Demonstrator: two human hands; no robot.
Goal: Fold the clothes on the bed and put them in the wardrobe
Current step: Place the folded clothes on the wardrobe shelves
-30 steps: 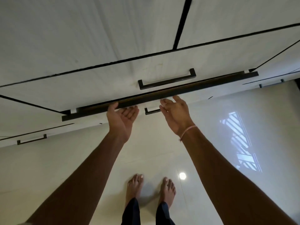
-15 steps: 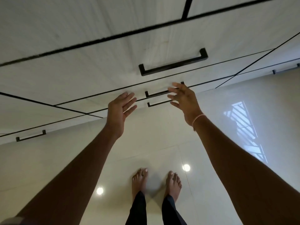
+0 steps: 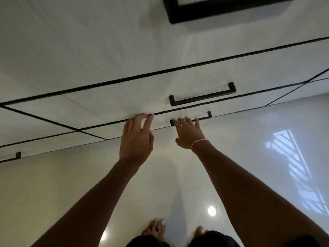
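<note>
The white wardrobe [image 3: 89,50] fills the upper part of the view, its drawer fronts sitting flush and divided by thin black gaps. At the far left, the end of a small black handle [image 3: 18,155] shows low on a neighbouring panel. The left hand [image 3: 136,139] reaches up with straight, relaxed fingers and holds nothing; its fingertips [image 3: 150,117] rest on the front right at the gap beneath the middle drawer [image 3: 124,97]. Just beside it, the right hand [image 3: 189,134], with a thin bracelet [image 3: 197,141] at the wrist, is spread wide, its fingers lying across the lowest handle [image 3: 209,114]. Blur makes it unclear whether they actually touch the bar. Above sits the middle drawer's longer handle [image 3: 203,97]. To the right, the glossy floor [image 3: 258,132] mirrors a barred window [image 3: 292,157]. Bare feet [image 3: 156,227] stand below.
</note>
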